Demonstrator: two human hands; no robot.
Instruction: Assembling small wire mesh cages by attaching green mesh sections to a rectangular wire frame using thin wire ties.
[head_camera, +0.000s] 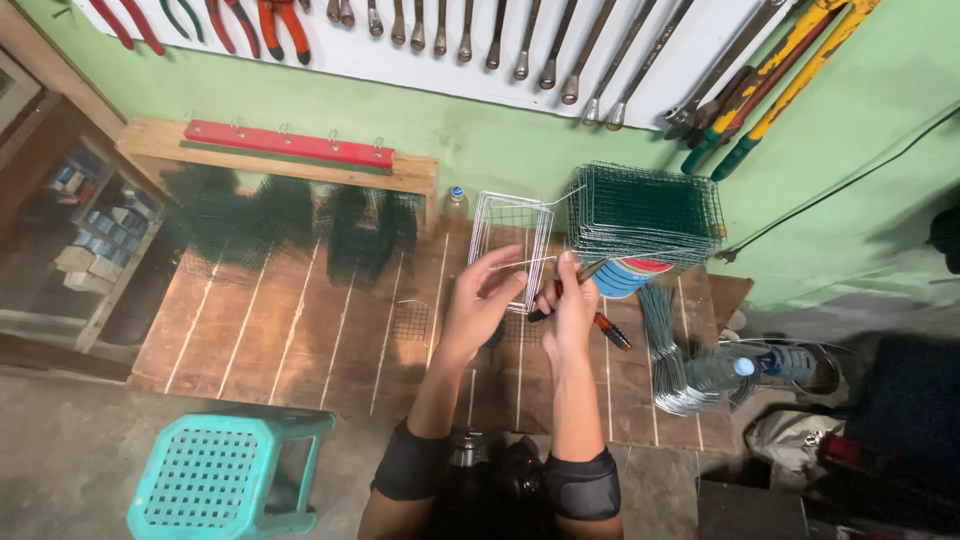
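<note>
Left grip (480, 300) pinching white wire basket (510, 240), right grip (570, 305) closed on pliers (598, 322)

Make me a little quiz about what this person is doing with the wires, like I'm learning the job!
1. True or false: the left hand is holding the white wire frame.
2. What lies right of the hands on the wooden table? A) a bundle of bent wires B) a hammer C) a paint tin
3. What colour is the plastic stool on the floor?

Key:
1. True. Its fingers grip the frame's wire, while the right hand works at it with a dark-handled tool.
2. A, the bundle of bent wires, below the stack of green wire mesh.
3. Teal green.
</note>
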